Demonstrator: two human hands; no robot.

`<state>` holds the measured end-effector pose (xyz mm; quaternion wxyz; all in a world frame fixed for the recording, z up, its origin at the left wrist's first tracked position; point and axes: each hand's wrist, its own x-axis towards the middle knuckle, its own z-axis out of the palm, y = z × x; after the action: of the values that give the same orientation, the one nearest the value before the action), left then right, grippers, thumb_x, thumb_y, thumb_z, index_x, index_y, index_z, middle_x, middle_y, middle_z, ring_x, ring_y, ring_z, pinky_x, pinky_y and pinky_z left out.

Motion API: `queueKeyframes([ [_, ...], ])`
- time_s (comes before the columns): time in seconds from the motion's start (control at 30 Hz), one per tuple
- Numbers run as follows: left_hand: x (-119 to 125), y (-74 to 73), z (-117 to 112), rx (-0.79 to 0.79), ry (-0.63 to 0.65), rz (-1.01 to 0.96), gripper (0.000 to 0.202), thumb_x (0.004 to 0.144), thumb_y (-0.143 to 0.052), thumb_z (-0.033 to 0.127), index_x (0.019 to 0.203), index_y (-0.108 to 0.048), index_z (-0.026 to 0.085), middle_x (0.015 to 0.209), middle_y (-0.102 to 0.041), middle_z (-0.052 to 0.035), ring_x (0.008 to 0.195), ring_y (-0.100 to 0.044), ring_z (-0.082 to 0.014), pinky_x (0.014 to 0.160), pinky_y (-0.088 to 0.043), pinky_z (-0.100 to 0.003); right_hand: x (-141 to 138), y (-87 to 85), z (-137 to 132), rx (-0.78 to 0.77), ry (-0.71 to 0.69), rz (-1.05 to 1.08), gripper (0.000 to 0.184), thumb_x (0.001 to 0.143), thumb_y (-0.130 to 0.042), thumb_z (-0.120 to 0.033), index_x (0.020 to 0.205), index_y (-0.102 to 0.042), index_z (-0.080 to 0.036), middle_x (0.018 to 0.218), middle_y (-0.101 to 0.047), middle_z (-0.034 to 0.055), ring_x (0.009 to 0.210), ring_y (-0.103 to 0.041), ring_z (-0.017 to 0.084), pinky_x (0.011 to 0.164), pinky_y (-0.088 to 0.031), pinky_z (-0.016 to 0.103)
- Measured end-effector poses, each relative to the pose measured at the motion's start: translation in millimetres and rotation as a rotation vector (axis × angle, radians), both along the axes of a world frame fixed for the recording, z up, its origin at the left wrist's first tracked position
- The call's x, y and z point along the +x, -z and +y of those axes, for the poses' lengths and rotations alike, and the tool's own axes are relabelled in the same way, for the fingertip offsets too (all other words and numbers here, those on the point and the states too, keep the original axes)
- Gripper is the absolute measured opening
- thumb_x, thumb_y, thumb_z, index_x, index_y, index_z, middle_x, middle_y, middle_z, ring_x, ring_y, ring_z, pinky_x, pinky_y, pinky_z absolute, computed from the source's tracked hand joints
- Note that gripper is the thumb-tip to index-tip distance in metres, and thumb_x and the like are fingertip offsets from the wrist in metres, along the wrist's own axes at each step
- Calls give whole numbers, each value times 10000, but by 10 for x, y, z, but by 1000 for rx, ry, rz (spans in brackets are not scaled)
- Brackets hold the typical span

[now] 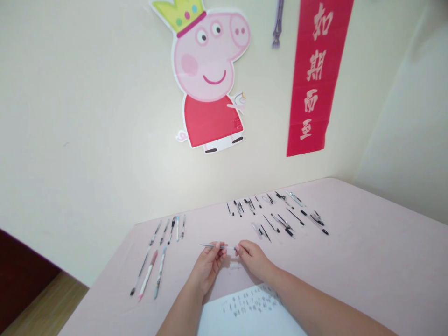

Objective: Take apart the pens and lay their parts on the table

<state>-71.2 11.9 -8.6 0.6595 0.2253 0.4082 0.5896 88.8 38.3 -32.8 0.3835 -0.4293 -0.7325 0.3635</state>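
My left hand [212, 261] pinches a slim pen [206, 245] near its middle; a thin grey length with a narrow tip sticks out to the left of the fingers. Between the two hands a clear, whitish part of it shows. The fingertips of my right hand [250, 256] close on the dark right end. I cannot tell how the parts fit together under my fingers. Just below the hands, a small clear piece [235, 265] lies on the cloth. A sheet of paper with handwriting [245, 322] is under my forearms.
Whole pens lie in two rows at the left, among them a pink pen [148, 275] and a pale blue-green pen [160, 275]. Groups of pen parts [283, 223] lie at the back right on the pink tablecloth [367, 261]. The wall [105, 140] rises behind.
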Motion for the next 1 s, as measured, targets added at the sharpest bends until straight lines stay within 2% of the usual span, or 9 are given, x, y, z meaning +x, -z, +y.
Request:
queueKeyframes([
  [0.3,-7,1,2,-29,-35,-8,73,788,-568,77,751,-629,89,757,-656,-52,584,-607,-67,574,-541,-161,-22,-50,-19,-68,47,139,36,724,-535,-190,706,-557,-167,648,-527,-12,616,-476,130,588,-373,233],
  [0.4,-7,0,-1,-22,-35,-11,89,796,-556,74,751,-632,84,752,-654,-52,587,-608,-66,580,-540,-159,-9,-46,-9,-55,45,126,131,775,-515,-276,732,-566,-163,672,-540,0,625,-484,135,592,-378,239],
  [0.53,-2,-8,0,-19,-32,-10,91,796,-557,76,748,-635,80,742,-648,-47,593,-610,-65,588,-540,-157,-3,-18,10,-22,15,64,374,883,-336,-357,664,-569,-162,656,-554,19,663,-520,151,633,-380,260],
  [0.67,3,-21,2,-28,-27,-4,94,796,-557,77,741,-633,85,728,-647,-42,588,-609,-64,583,-537,-152,-12,-5,9,-19,30,12,269,829,-423,-273,626,-561,-165,628,-546,6,650,-508,147,613,-360,251],
  [0.87,-7,4,4,-30,-43,-1,100,801,-549,76,745,-631,92,751,-659,-51,593,-614,-70,584,-539,-160,-23,-41,-11,-102,45,141,25,715,-530,-189,713,-546,-169,640,-512,-18,615,-475,131,582,-371,232],
  [1.0,-15,20,7,-22,-42,-12,93,798,-555,78,749,-633,92,746,-657,-48,594,-614,-69,594,-541,-161,-12,-57,-7,-74,23,117,147,776,-507,-296,727,-557,-166,657,-523,-7,622,-476,135,589,-371,243],
])
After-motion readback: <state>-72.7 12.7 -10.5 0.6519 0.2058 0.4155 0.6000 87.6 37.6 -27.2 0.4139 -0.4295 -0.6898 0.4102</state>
